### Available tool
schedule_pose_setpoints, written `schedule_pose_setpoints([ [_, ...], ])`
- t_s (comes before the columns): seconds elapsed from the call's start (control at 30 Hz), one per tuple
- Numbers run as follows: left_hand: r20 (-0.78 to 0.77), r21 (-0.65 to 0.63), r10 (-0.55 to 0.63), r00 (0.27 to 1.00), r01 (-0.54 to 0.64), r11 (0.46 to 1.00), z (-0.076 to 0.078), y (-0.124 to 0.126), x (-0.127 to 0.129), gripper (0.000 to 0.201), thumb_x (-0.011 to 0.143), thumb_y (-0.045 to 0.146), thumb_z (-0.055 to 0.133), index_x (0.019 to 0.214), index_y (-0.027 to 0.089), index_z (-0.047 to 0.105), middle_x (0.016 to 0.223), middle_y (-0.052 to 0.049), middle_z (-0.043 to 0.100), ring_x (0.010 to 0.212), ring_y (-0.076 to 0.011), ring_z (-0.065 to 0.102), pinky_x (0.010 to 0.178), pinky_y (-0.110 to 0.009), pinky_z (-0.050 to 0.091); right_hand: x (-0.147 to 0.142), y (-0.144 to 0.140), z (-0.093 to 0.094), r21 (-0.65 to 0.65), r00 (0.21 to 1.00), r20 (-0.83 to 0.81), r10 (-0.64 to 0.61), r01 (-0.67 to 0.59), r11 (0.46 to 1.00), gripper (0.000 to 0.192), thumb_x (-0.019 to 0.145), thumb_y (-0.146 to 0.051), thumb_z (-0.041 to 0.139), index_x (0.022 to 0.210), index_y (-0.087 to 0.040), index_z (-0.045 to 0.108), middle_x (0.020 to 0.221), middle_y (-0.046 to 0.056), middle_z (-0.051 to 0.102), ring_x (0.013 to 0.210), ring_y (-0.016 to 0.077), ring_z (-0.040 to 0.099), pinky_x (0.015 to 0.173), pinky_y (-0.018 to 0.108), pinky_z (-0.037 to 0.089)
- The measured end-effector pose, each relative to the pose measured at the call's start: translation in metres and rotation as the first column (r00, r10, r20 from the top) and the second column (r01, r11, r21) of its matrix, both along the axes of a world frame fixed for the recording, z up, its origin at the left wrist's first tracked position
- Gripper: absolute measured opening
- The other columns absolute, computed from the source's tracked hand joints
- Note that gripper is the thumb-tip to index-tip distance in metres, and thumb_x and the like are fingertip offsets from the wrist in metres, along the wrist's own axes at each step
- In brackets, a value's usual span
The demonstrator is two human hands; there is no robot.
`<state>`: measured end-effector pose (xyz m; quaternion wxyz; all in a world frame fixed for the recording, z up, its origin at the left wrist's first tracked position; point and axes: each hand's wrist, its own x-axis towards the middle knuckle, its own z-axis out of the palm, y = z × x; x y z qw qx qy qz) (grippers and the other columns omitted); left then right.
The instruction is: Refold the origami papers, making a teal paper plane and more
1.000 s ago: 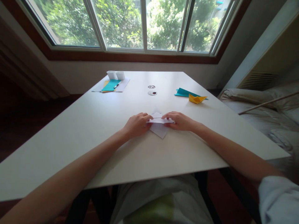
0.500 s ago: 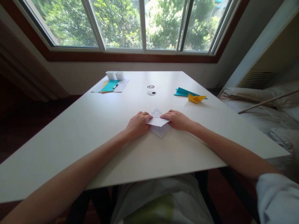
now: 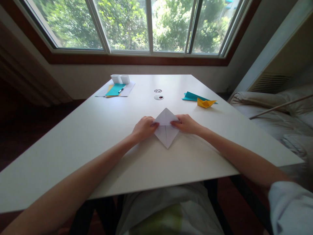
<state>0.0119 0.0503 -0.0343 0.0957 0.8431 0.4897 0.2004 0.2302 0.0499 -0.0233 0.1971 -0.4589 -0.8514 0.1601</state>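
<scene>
A folded sheet of white paper (image 3: 166,132) lies in front of me in a diamond shape, one corner towards me and one towards the window. A crease runs across its middle, and a line runs from there down the near half. My left hand (image 3: 144,128) pinches its left corner, thumb on top. At the right corner my right hand (image 3: 187,124) grips it the same way, the thumb lying over the paper. The fingers beneath the paper are partly hidden.
On the white table (image 3: 97,137), a yellow paper boat (image 3: 205,103) and a teal paper plane (image 3: 194,96) stand to the right. Back left are teal paper (image 3: 115,89), a pen (image 3: 122,88) and white folded paper boxes (image 3: 125,79). Two round inserts (image 3: 158,97) sit mid-table.
The white paper has opened out from a folded-over, raised shape into a flatter diamond, its far corner now pointing away. Both thumbs have come onto its upper face.
</scene>
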Motion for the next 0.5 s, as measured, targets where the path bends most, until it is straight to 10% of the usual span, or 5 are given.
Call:
schedule_pose_setpoints([
  [0.5, 0.018, -0.098, 0.084, 0.996, -0.081, 0.992, 0.0036, -0.0029, 0.0025, 0.041, 0.078, 0.043, 0.041, 0.053, 0.015, 0.058, 0.053, 0.0, 0.051, 0.052, -0.0113, 0.044, 0.05, -0.023, 0.03, -0.0024, 0.0016, 0.0002, 0.012, 0.991, 0.047, -0.122, 0.121, 0.993, 0.039, 0.088, -0.039, 0.036, 0.064, -0.016, 0.056, 0.066, 0.005, 0.062, 0.059, 0.0132, 0.052, 0.053, 0.022, 0.032],
])
